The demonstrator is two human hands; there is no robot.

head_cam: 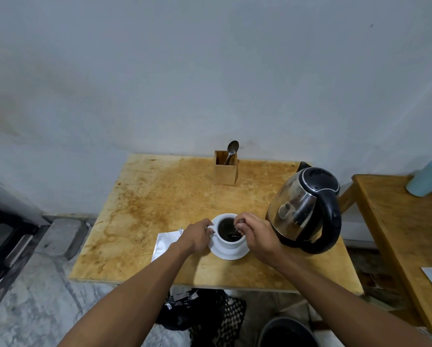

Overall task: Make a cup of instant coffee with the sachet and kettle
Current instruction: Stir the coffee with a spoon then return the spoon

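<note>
A white cup [228, 242] of dark coffee stands on a white saucer [231, 254] near the front of the stained wooden table [160, 204]. My left hand [197, 236] grips the cup's handle on its left side. My right hand [253, 232] hovers over the cup's right rim, pinching a spoon [235, 232] whose bowl dips into the coffee. A silver sachet [166, 242] lies flat to the left of the saucer, partly under my left wrist. The steel kettle [306, 209] with black lid and handle stands just right of the cup.
A wooden holder [225, 170] with one spoon [232, 149] stands at the table's back, by the wall. A second wooden table [405, 221] at right carries a light blue cup [426, 177]. Dark bags [197, 311] and a bin lie on the floor below.
</note>
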